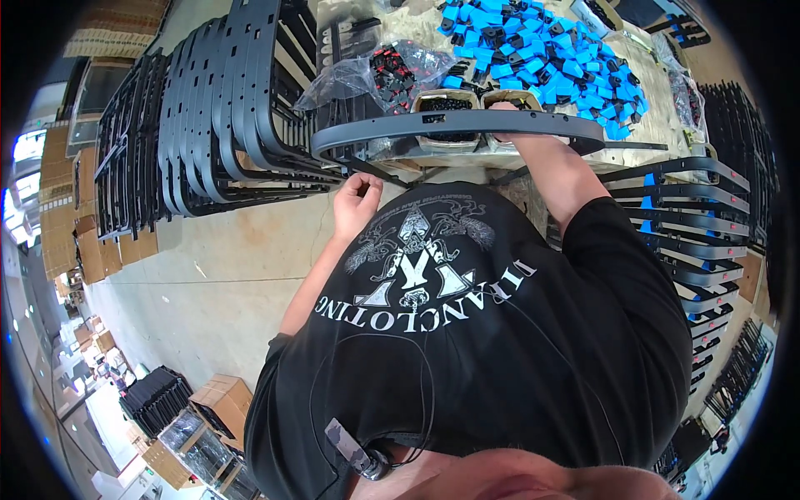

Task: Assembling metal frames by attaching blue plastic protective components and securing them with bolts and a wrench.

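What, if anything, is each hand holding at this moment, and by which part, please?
The left hand pinches something too small to identify. The right hand reaches behind the curved grey frame lying across the table edge; any grip is hidden.

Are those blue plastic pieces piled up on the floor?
No, the blue plastic pieces lie heaped on the worktable, beyond the curved grey frame, not on the floor.
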`<state>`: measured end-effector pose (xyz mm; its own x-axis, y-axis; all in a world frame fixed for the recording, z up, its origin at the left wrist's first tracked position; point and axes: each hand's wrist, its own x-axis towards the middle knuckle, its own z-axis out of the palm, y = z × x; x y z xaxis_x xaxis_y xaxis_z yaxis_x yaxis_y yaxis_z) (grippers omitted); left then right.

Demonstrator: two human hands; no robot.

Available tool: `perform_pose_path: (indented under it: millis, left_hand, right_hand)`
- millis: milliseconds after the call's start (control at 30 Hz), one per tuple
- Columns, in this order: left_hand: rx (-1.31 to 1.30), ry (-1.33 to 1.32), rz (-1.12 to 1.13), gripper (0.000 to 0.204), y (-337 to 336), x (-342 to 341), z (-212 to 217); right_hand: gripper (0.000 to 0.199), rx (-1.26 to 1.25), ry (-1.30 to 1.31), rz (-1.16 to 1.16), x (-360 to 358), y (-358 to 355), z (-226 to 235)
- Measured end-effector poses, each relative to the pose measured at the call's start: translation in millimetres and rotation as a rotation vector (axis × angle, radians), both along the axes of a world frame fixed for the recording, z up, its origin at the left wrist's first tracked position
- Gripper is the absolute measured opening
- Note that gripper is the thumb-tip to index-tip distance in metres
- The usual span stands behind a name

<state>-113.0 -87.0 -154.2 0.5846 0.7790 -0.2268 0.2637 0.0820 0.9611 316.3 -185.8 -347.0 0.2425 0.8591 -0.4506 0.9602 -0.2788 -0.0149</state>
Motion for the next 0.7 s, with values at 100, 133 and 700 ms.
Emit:
perform_pose_path:
  millis: [100,133,700]
  left_hand:
    - [-0.005,-0.022,0.002,0.01,-5.7,6.0,1.4]
    - [-0.025,-0.021,-0.013,0.01,-6.2,7.6,0.1]
    - [-0.05,0.078,-0.022,0.008,-34.4,24.8,-2.5]
  right_hand:
    - [0.031,0.012,0.06,-0.083,3.5,-6.6,1.7]
    - [0.034,0.037,0.073,-0.1,5.4,-10.6,2.5]
    - [0.04,0.144,0.068,-0.212,-53.0,-22.3,160.7]
